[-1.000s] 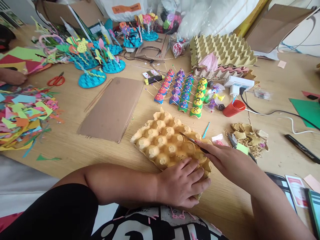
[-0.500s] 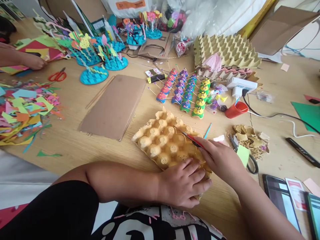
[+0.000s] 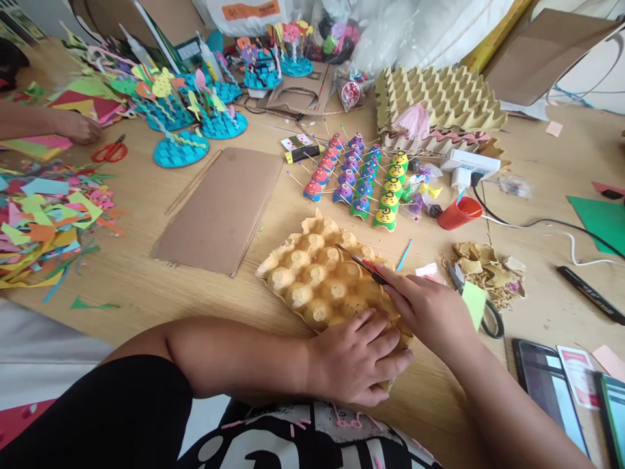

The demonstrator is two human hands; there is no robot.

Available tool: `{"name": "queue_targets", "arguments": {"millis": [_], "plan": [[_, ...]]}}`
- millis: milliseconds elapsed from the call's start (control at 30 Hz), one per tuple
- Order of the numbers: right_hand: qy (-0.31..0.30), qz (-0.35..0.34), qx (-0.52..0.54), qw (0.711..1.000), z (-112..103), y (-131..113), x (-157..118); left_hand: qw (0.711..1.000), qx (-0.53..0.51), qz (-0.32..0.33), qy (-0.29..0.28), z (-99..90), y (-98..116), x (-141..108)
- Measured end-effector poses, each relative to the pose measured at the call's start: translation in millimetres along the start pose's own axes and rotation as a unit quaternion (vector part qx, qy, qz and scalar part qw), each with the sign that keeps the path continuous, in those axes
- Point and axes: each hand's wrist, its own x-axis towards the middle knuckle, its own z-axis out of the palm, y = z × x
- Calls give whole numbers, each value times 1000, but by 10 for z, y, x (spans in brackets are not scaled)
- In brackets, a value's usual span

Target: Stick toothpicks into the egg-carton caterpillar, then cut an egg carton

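Note:
A yellow-brown egg carton (image 3: 316,273) lies bottom-up on the table in front of me, its bumps facing upward. My left hand (image 3: 359,358) rests flat on the near right part of the carton, fingers spread. My right hand (image 3: 430,306) is closed round a red and black utility knife (image 3: 372,271). The knife's thin blade points to the far left and meets the carton between its bumps. The fingers partly cover the handle, and how deep the blade sits cannot be seen.
Painted carton caterpillars (image 3: 361,179) stand beyond the carton, with a brown cardboard sheet (image 3: 219,208) to their left. Scissors (image 3: 491,319) and carton scraps (image 3: 488,270) lie right, near a phone (image 3: 547,391). Another person's hand (image 3: 81,127) is at far left by paper scraps (image 3: 43,215).
My right hand and the knife have shifted slightly left along the carton. My left hand stays in place. The other person's hand at far left has moved a little to the right.

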Motion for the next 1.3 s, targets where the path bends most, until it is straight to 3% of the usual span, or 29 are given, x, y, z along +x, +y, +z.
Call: {"name": "queue_targets", "arguments": {"millis": [467,767,1300], "plan": [[-20,-6,-3,1000,-35,10,-19,1000,4,1,3,6,-3,-5],[14,-2,13,1000,-43,8,-8,1000,5,0,4,1,-4,0],[-53,6,-37,998,10,-31,47,1000,-4,-1,-8,-4,-1,5]]}}
